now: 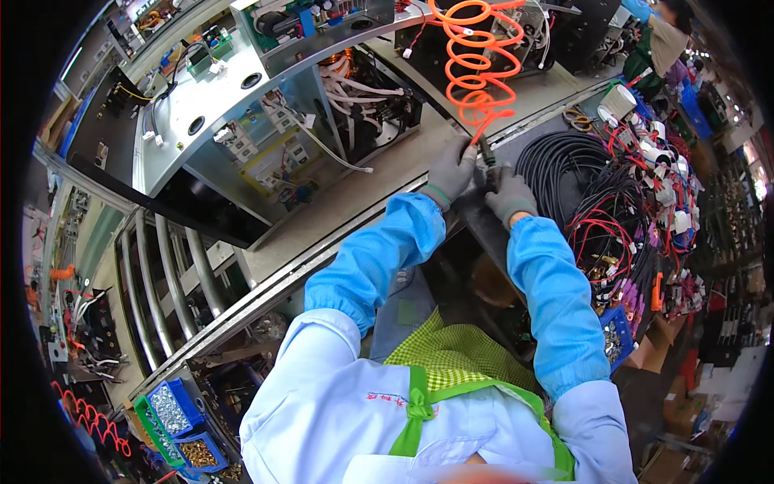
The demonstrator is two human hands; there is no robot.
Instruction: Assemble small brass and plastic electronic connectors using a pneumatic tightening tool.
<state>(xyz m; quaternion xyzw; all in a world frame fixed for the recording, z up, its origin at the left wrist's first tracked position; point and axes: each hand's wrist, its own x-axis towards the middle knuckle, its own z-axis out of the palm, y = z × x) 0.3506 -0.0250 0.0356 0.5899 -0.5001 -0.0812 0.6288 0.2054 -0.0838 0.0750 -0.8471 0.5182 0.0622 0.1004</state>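
Both of my hands wear grey gloves and are close together at the work surface's near edge. My left hand [453,173] is closed at the lower end of an orange coiled air hose [482,68], fingers pinching near its tip. Beside it, my right hand [509,195] wraps round a dark, slim, cylindrical tool [486,152] that points up toward the hose end. The gloves partly cover the tool, so its exact kind and whether the hose is joined to it are hard to make out.
Left of my hands stands an open metal machine housing [214,121] with wiring inside. Black cable coils [564,161] and a heap of connector-ended wires [645,177] lie to the right. Blue bins of small metal parts [173,407] sit at lower left. Another person [667,44] is at far right.
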